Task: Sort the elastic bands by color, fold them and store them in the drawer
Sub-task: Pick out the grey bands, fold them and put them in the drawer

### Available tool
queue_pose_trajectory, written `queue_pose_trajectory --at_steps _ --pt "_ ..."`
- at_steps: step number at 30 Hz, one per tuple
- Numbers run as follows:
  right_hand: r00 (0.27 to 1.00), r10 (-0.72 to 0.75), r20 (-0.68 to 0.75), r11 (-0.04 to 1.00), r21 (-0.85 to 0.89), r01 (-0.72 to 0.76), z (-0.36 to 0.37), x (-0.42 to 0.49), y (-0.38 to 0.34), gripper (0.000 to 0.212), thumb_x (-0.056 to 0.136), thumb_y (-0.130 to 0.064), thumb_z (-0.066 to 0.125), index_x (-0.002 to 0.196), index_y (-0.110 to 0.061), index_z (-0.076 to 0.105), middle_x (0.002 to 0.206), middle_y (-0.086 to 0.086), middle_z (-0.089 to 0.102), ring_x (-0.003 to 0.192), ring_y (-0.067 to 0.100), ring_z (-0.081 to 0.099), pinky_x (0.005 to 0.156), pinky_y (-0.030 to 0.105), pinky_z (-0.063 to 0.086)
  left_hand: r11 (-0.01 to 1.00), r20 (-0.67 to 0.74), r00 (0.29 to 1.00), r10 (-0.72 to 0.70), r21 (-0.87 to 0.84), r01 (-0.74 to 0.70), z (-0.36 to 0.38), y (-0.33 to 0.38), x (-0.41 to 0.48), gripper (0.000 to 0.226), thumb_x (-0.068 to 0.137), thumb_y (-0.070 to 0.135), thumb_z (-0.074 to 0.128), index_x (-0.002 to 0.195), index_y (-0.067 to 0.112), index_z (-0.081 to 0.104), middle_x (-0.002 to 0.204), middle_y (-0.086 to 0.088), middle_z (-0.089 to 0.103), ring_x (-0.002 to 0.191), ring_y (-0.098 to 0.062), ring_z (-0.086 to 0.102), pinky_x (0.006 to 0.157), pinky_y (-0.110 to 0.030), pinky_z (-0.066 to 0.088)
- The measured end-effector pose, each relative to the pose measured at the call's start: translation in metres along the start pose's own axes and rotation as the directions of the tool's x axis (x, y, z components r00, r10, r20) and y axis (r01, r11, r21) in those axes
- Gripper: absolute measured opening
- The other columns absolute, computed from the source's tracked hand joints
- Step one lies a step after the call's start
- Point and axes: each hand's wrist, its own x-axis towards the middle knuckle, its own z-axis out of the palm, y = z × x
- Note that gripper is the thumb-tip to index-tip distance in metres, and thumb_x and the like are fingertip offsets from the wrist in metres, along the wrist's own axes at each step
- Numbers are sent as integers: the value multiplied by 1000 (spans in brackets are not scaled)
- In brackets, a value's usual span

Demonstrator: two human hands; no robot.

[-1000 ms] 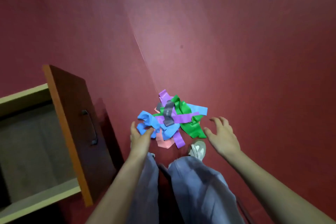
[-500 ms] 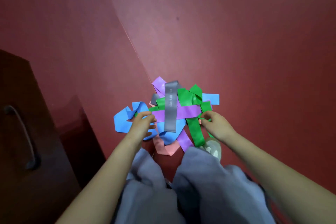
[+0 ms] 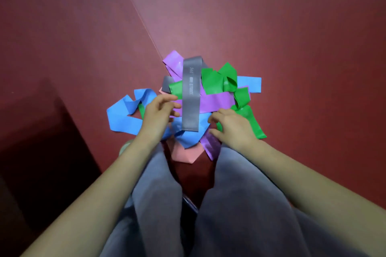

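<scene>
Flanking one topmost grey band [image 3: 191,94]: two hands [image 3: 158,110] [image 3: 231,129].

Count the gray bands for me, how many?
2: a long one on top of the pile, and a gray corner peeking out left of it. More may be hidden underneath.

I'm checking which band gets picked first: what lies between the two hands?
In the head view, the grey band lies between the left hand and right hand, its near end atop a blue band, crossing a purple band.
</scene>
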Motion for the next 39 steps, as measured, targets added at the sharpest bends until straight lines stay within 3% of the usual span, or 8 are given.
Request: queue_pose_trajectory --at_steps 12,15,20,27,29,33,35,39 --pt "892 -446 -69 827 -412 382 72 79 0 19 58 -32 59 65 -15 56 70 6 59 65 26 56 60 33 21 996 -69 994 84 -20 -86 0 -51 41 29 86 -6 43 80 21 54 69 11 63 55 7 55 56 -7 43" --pt "926 -188 -327 966 107 234 67 76 -2 25 75 -26 41 62 -10 55 68 6 58 71 26 50 66 35 28 975 79 985 151 150 -161 -5 -57 44 32 75 8 54 99 29 51 107 8 56 87 19 51 77 0 39" --pt "974 59 -217 518 841 156 13 73 -35 28 80 -13 41 54 -22 37 49 -11 33 51 3 33 52 20 30 876 179 942 283 351 -330 -1 -44 37 63 62 55 55 120 44 32 139 20 33 140 -11 22 118 -38 18" --pt "987 95 -128 68 990 122 -16 72 -44 11 86 -11 47 80 -17 54 53 -9 54 41 1 48 41 13 41 937 83 950 301 159 -311 2 -21 36 7 73 29 55 67 30 53 56 15 59 53 6 49 55 -7 40" --pt "971 151 -188 179 971 160 -7 76 -31 23 82 -3 42 90 -19 55 74 -2 60 57 7 59 58 17 50 958 43 964 262 107 -265 1 -25 36 17 80 23 58 64 25 55 47 14 59 48 5 51 52 -7 42" --pt "972 -203 -115 924 307 229 19 96 -4 70 64 5 40 131 -13 44 143 11 39 136 29 27 113 27 18 981 11 983 183 -63 -182 0 -28 30 26 89 19 50 66 24 62 51 13 67 52 -1 64 57 -15 54" --pt "976 -216 34 973 91 212 24 103 -1 67 72 -3 50 135 -21 39 152 5 24 142 32 9 115 38 12 983 7 988 151 -111 -149 -1 -27 28 34 92 17 46 63 23 64 51 11 68 52 -3 65 55 -16 54" --pt "941 -334 50 936 133 325 31 99 -9 34 79 -29 45 97 -13 67 116 13 62 115 33 46 99 40 34 978 -56 985 163 -123 -169 -4 -17 30 25 89 29 46 72 22 65 61 14 70 69 -5 66 68 -19 54"
